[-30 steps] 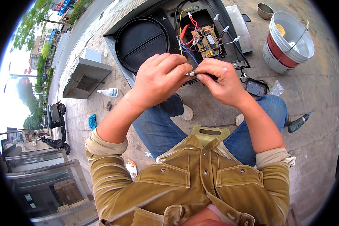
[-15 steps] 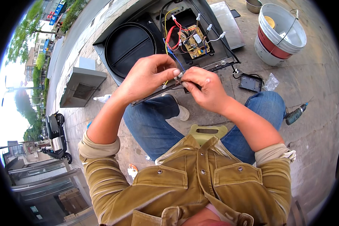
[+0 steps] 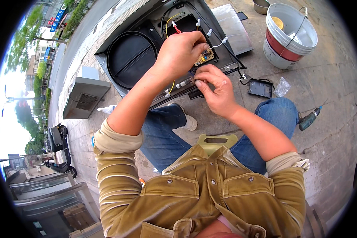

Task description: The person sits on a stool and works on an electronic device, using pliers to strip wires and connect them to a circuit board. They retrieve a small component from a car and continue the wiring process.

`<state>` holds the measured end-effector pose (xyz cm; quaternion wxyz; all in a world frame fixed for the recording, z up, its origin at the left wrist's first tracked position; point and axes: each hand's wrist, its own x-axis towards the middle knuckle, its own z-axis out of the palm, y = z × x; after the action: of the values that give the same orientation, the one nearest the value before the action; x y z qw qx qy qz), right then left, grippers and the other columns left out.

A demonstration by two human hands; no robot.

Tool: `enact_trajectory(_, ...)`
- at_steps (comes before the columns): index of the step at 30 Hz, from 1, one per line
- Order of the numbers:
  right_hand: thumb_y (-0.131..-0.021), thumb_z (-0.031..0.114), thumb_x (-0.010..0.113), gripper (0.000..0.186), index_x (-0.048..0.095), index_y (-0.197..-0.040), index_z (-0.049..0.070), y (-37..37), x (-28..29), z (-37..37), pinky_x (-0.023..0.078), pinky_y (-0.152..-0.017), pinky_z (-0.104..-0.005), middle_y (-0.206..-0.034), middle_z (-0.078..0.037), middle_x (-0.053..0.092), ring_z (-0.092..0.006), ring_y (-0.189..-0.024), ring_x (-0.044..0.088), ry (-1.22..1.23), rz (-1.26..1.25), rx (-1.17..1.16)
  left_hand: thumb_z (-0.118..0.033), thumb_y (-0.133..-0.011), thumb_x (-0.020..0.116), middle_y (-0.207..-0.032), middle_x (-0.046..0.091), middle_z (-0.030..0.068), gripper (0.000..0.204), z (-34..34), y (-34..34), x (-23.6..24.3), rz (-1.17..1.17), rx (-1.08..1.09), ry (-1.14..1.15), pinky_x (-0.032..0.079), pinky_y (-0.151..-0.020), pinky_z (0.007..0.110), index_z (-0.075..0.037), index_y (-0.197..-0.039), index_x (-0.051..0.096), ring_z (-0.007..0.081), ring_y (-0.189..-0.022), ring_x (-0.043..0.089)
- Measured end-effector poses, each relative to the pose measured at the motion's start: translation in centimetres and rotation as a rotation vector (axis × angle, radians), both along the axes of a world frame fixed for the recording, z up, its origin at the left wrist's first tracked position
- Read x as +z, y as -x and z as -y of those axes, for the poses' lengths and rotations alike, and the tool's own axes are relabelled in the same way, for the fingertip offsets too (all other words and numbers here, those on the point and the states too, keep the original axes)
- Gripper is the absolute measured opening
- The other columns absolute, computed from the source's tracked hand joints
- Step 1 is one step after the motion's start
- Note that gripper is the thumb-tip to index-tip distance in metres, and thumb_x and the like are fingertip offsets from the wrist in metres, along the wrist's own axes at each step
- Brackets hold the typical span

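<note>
An uncovered black metal housing [image 3: 222, 51] lies before me, with a round black recess [image 3: 131, 59] and a circuit board [image 3: 204, 58] with wires inside. My left hand [image 3: 178, 53] is over the board, partly covering it. Its thumb and fingertips are pinched together beside a white-capped wire [image 3: 225, 40]; whatever is between them is too small to make out. At the housing's near edge, my right hand [image 3: 216, 89] is closed in a pinch. Its fingertips meet the end of a small pale cylindrical fitting [image 3: 183, 84], and I cannot tell what exactly they grip. A yellow wire [image 3: 171, 87] runs down left of the fitting.
To the right are a white and red bucket [image 3: 285, 45], a small black box [image 3: 260, 88], a clear plastic bag [image 3: 282, 87] and a power drill [image 3: 310, 118]. A grey metal box [image 3: 83, 99] and a white bottle [image 3: 106, 109] stand left. A scooter [image 3: 59, 150] is farther off.
My left hand has moved up and right, away from the near edge to above the circuit board. My right hand stays near the edge, and the pale cylindrical fitting now shows.
</note>
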<state>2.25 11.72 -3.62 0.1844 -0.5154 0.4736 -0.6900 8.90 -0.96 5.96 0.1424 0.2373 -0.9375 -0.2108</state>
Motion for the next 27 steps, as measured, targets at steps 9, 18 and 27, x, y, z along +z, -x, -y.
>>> enact_trajectory(9,-0.090,0.005,0.060,0.010,0.066,-0.094,-0.002,2.3,-1.2,3.4,0.046,-0.065,-0.0231,-0.083,-0.004,0.066,-0.0066,-0.072,0.057,0.054,0.371,-0.165,-0.003,-0.091,0.060,-0.084,0.065,0.0114,0.008,0.1,-1.6,-1.5,-0.047,-0.187,-0.014,0.052,-0.070,0.029,0.002,-0.097,0.057,0.0193,-0.076,0.066)
enact_trajectory(18,-0.091,0.008,0.062,0.013,0.066,-0.096,-0.004,3.1,-1.0,3.4,0.044,-0.061,-0.0200,-0.077,0.001,0.064,-0.0028,-0.069,0.054,-0.067,0.407,-0.025,-0.002,-0.076,0.070,-0.095,0.062,0.0092,0.020,0.3,-1.5,-2.5,-0.211,-0.329,0.600,0.053,-0.066,0.033,-0.004,-0.093,0.060,0.0277,-0.078,0.064)
enact_trajectory(27,-0.091,0.007,0.062,0.014,0.067,-0.096,-0.004,3.5,-0.6,3.0,0.046,-0.064,-0.0214,-0.081,-0.001,0.066,-0.0047,-0.073,0.057,-0.131,0.388,0.028,0.006,-0.080,0.063,-0.094,0.060,0.0104,0.013,1.0,-0.9,-3.2,-0.299,-0.276,0.220,0.053,-0.067,0.031,0.001,-0.091,0.058,0.0233,-0.079,0.063)
